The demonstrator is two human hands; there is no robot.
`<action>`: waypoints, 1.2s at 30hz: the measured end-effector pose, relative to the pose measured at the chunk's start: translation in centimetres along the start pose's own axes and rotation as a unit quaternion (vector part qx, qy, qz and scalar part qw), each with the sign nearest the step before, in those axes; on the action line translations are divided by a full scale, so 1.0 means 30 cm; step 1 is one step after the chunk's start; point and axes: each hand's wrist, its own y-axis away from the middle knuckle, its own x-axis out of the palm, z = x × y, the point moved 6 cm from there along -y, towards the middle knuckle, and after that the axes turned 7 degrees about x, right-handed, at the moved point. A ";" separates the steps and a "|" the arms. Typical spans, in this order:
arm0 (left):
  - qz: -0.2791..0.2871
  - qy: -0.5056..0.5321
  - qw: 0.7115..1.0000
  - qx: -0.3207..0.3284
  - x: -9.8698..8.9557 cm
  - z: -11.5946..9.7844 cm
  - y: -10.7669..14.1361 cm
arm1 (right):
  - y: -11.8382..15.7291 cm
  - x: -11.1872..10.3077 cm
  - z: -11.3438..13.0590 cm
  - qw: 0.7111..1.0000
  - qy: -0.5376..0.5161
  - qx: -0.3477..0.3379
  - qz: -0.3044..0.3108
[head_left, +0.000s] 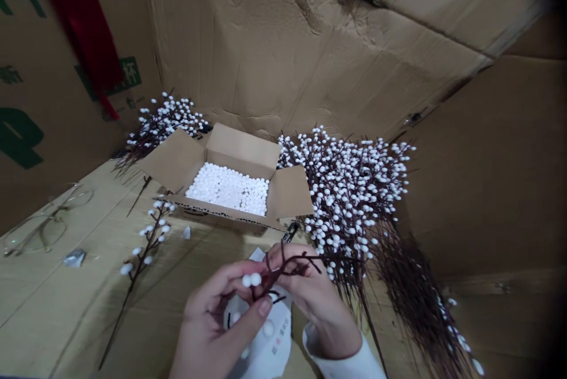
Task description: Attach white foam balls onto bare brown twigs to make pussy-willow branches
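Left hand (217,326): fingers clamped on two white foam balls (250,279) at a dark twig (283,267), mostly bare. Right hand (316,299): fingers together on same twig, above a paper sheet (270,349). Open carton (228,189): plenty of loose balls. Large heap of beaded stems (349,202) alongside; one beaded stem (148,243) apart on flattened cardboard (57,320).

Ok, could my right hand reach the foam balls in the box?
Probably yes: the right hand is near the open box, nothing big stands between, and the balls lie exposed, though it holds a twig.

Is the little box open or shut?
The small cardboard box is open: its flaps are folded outward, and you can see white foam balls inside.
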 end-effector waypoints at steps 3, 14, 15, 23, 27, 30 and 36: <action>-0.025 0.013 1.000 0.012 -0.025 -0.011 -0.016 | 0.014 -0.022 0.064 0.998 0.063 -0.001 0.002; -0.040 0.001 0.999 0.035 -0.121 0.054 -0.076 | -0.290 0.055 0.301 0.708 0.701 -0.083 0.017; -0.043 0.012 0.999 0.019 -0.122 0.061 -0.074 | -0.341 0.060 0.260 0.629 0.774 -0.038 0.058; -0.105 0.133 0.982 -0.085 -0.108 0.064 -0.079 | -0.503 0.068 0.037 0.513 0.840 0.069 0.162; -0.106 0.152 0.977 -0.108 -0.091 0.048 -0.085 | -0.518 0.039 -0.011 0.502 0.848 0.071 0.157; -0.113 0.168 0.972 -0.119 -0.078 0.045 -0.084 | -0.530 0.014 -0.020 0.505 0.845 0.075 0.157; -0.108 0.180 0.969 -0.127 -0.069 0.048 -0.082 | -0.537 0.005 -0.010 0.531 0.833 0.090 0.125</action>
